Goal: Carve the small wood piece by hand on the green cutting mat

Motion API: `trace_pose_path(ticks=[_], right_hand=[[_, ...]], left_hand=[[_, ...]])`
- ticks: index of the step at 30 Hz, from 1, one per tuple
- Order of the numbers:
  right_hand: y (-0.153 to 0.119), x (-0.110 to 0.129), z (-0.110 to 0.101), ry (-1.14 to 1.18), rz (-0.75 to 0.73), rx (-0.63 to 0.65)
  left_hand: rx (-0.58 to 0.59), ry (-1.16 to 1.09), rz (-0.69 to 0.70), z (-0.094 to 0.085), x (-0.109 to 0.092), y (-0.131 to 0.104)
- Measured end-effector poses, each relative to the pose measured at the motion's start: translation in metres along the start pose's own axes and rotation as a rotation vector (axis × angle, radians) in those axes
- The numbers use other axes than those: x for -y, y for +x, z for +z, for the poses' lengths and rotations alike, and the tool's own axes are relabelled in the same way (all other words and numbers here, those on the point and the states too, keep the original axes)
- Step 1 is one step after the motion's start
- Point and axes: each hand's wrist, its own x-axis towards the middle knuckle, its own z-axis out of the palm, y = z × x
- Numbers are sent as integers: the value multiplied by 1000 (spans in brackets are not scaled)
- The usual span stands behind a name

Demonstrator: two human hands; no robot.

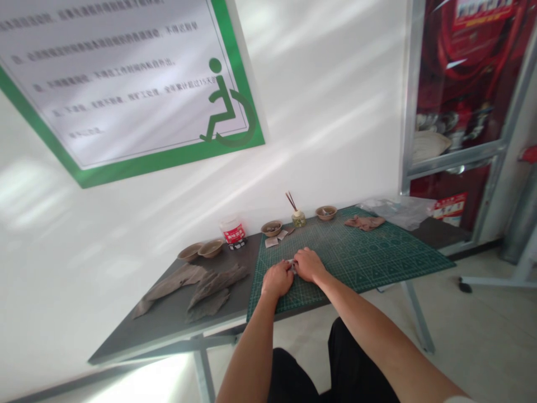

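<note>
My left hand (277, 279) and my right hand (308, 264) rest close together at the near part of the green cutting mat (344, 252). Between their fingertips is a small whitish piece (292, 266), mostly covered, so its kind is hard to make out. Fingers of both hands are closed on it from either side. Just beyond the hands lie a few small pale square pieces (272, 242) on the mat. A bowl with small bits in it (272, 228) stands behind these squares.
Driftwood-like brown pieces (218, 285) lie left on the dark table (168, 324). Two bowls (210, 248), a red-labelled tub (233, 232), a small jar with sticks (298, 218) and another bowl (326, 212) line the wall. A crumpled brown cloth (364, 222) and clear plastic (398, 210) lie right.
</note>
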Motion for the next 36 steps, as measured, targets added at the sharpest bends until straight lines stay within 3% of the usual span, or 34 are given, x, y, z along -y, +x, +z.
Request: trace_pose_path(ticks=[11,23,30,36], right_hand=[[-6,-1,-3,32,-137,22],[-8,1,-1,0,6,-18],[-2,1,2,-9,9,-25],[-2,2,-2,18,-41,19]], left_hand=[[1,-28,-9,-1,0,-1],[-16,17,12,1,1,0],[-36,10,19,5,4,2],[-11,0,12,-1,0,-1]])
